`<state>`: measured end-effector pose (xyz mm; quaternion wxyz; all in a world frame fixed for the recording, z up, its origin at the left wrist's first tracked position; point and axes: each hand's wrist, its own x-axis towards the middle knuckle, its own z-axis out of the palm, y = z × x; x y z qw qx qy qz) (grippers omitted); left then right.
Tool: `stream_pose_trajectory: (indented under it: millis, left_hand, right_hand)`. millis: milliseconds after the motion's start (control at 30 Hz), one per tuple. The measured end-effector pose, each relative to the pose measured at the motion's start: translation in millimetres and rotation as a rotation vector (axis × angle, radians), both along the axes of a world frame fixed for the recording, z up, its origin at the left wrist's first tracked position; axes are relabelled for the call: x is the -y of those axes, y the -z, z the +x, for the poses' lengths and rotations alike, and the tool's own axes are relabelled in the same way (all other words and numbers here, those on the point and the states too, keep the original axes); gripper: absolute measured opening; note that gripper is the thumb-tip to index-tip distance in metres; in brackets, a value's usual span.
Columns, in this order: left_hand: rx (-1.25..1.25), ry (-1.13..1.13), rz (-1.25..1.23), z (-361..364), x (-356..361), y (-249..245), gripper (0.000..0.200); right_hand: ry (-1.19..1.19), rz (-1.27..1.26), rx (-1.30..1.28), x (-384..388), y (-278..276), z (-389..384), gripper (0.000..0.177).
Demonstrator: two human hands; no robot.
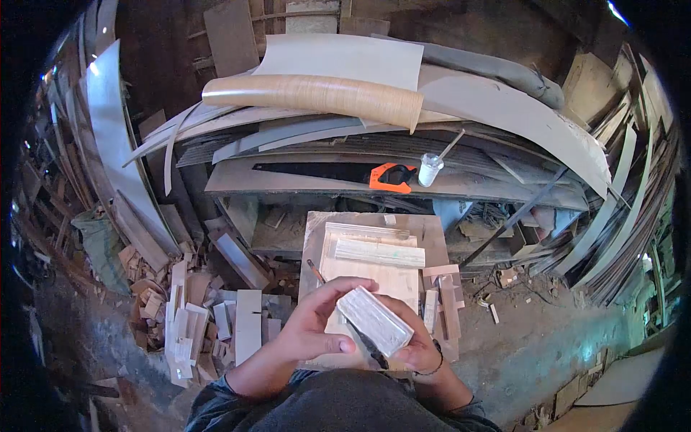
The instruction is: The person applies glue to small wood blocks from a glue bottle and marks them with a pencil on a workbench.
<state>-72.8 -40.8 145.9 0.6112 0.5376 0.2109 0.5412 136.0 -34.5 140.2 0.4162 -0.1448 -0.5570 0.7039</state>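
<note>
Across the back, a long stack of curved sheets (pixel 489 108) is seen, and over it a roll of wood-grain laminate (pixel 313 97) is laid. Below it a small worktable (pixel 437 234) is set, with grooved moulding lengths (pixel 380 253) lined up on it and offcuts (pixel 248 327) heaped to the left. An orange-handled handsaw (pixel 391 178) is parked on the shelf, beside a cup of white material (pixel 430 171) with a stick in it.

And now to the hands — a short moulding block (pixel 374 320) is held tilted above the near side of the worktable. Its upper left end is met by the curled fingers of the left hand (pixel 324 320), the thumb spread apart; its lower right corner is gripped by the right hand (pixel 421 349).

By the look of it, the piece is being checked or turned; a steady two-handed hold is called for, with the face kept in view.

Beneath it a dark strip (pixel 371 345) is half covered — what it is cannot be told. The block's underside is hidden, and the far fingertips are lost behind it.
</note>
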Motion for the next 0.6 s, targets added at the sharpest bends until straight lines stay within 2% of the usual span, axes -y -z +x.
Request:
stream_pose_trajectory:
  millis: [133, 200, 300, 400, 433, 600]
  left_hand:
    - [0.082, 0.012, 0.020, 0, -1, 6, 0.063]
    - [0.144, 0.020, 0.009, 1, 1, 5, 0.059]
    - [0.224, -0.007, -0.030, 5, 6, 2, 0.056]
    - [0.245, -0.058, -0.009, 5, 7, 3, 0.057]
    - [0.244, -0.077, 0.011, 5, 7, 3, 0.057]
    - [0.165, -0.096, 0.045, 7, 17, -2, 0.059]
  right_hand:
    - [0.010, 0.115, 0.016, 1, 6, -2, 0.079]
    - [0.023, 0.160, 0.053, -1, 6, -1, 0.074]
    - [0.215, 0.391, 0.194, -3, 0, 0, 0.075]
    - [0.431, 0.278, 0.106, 3, 13, -4, 0.076]
    - [0.486, 0.354, 0.123, 2, 4, -3, 0.074]
    - [0.429, 0.581, 0.350, 8, -27, 2, 0.071]
